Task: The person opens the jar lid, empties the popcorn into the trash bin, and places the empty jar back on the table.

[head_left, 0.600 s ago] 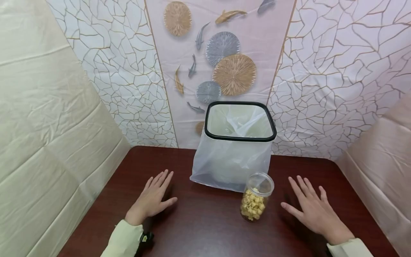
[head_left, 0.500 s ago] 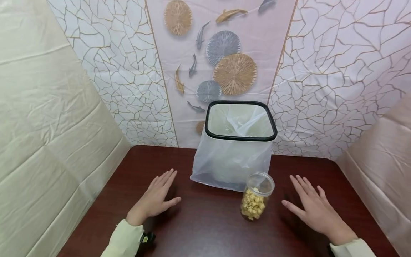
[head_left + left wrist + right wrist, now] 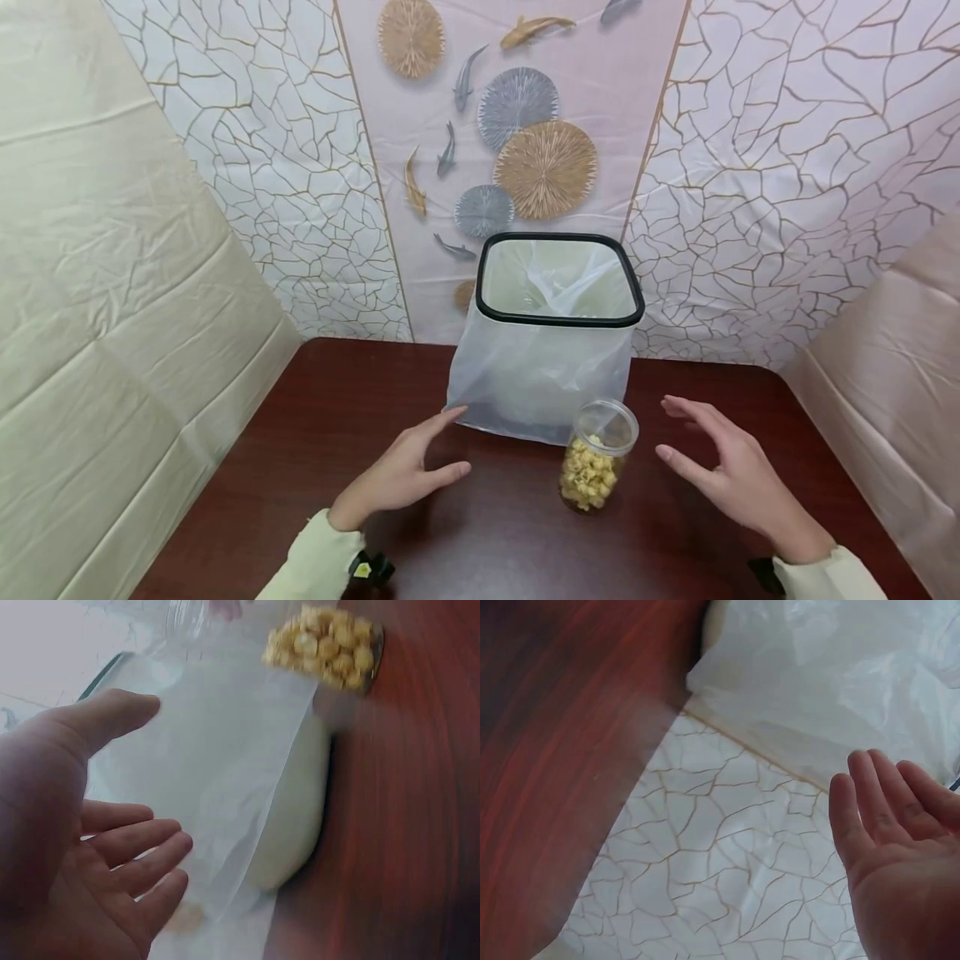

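A clear jar of popcorn (image 3: 590, 475) stands upright on the dark table, its top part without popcorn. Whether a lid covers it, I cannot tell. To its left is my left hand (image 3: 401, 471), apart from it, fingers extended and thumb spread. My right hand (image 3: 731, 471) hovers on the jar's other side, also apart, with gently bent fingers. In the left wrist view the popcorn (image 3: 330, 646) shows beyond my left hand (image 3: 112, 847). My right hand (image 3: 900, 825) appears in the right wrist view with nothing in it.
Behind the jar stands a bin (image 3: 558, 379) with a black rim and a translucent white liner. The reddish-brown table (image 3: 360, 375) meets patterned cloth (image 3: 300, 167) at the back, and pale cloth walls (image 3: 112, 333) rise on both sides.
My left hand has moved right, toward the jar, and turned more on its side. My right hand has turned inward and its fingers have bent a little. The jar and bin have stayed put.
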### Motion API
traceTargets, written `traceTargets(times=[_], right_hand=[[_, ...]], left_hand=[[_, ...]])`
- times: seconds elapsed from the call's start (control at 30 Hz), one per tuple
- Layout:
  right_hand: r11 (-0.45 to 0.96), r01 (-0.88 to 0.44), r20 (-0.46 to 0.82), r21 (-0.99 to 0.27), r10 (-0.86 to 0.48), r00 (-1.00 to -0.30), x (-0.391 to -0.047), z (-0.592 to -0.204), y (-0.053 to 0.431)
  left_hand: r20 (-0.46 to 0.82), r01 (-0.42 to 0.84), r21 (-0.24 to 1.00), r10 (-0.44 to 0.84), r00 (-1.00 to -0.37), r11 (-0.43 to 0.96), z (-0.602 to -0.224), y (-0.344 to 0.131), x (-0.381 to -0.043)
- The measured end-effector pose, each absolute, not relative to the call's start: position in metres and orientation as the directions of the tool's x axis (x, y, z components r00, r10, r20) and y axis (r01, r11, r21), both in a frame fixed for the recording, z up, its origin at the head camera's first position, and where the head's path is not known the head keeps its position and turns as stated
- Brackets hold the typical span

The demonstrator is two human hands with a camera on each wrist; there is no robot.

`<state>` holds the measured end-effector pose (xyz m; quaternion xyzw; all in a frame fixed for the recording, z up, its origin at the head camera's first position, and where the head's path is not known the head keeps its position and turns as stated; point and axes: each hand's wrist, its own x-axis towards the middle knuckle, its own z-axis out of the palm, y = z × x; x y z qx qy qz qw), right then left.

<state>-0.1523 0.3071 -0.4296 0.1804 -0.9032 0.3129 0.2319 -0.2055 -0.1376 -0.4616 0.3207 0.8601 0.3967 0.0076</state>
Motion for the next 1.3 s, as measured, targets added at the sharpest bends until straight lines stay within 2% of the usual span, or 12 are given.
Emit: traceTargets(times=[0.5,0.77,1.1,1.3], right_hand=[[0.694,-0.515,0.525,-0.503,-0.228,-0.82,-0.165,-0.427,0.281],[0.663,-0.515,0.507,-0.544,-0.23,-0.831,-0.173,-0.433,0.273],[0.611,-0.538,0.512,-0.58,-0.24,-0.825,-0.178,-0.435,0.263],[0.609,-0.553,0.525,-0.568,-0.249,-0.814,-0.177,-0.435,0.261]], left_hand=[[0.298,0.53,0.826,0.649,-0.7,0.191,-0.492,-0.051,-0.209],[0.241,0.468,0.864,0.664,-0.708,0.186,-0.503,-0.021,-0.219],[0.312,0.498,0.853,0.614,-0.725,0.154,-0.514,0.016,-0.226],[0.324,0.481,0.864,0.566,-0.758,0.149,-0.519,0.038,-0.222]])
